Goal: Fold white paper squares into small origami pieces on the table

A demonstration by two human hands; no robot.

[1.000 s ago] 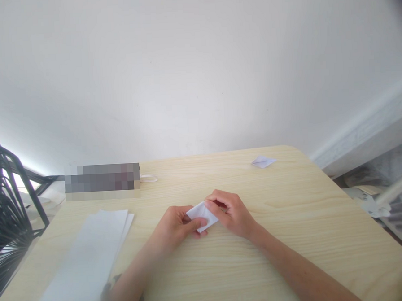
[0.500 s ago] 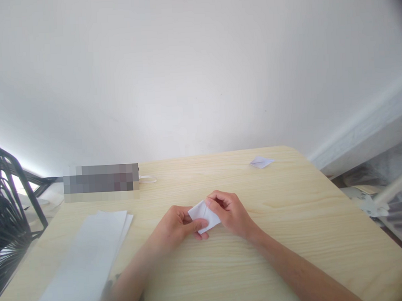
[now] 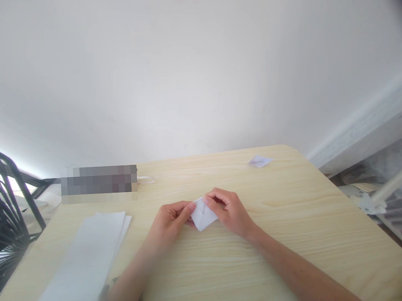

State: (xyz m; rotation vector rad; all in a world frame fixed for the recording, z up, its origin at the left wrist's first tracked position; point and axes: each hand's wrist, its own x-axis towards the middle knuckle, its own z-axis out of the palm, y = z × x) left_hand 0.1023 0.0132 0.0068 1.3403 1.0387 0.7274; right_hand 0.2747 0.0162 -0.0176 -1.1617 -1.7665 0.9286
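Observation:
A small folded piece of white paper (image 3: 203, 217) lies between both hands at the middle of the light wooden table (image 3: 293, 235). My left hand (image 3: 169, 222) pinches its left edge, fingertips at the upper corner. My right hand (image 3: 229, 210) has its fingers curled and pinches the paper's top right edge. The paper rests on or just above the tabletop.
A stack of white paper sheets (image 3: 85, 260) lies at the left front. A small folded paper piece (image 3: 260, 161) sits near the far right edge. A blurred-out object (image 3: 99, 183) and a pale loop (image 3: 146, 179) lie at the back left. A black wire chair (image 3: 5, 210) stands left of the table.
My left thumb has come off the paper's face and the fingers now pinch at its upper left edge. The paper has turned slightly, with a point facing down.

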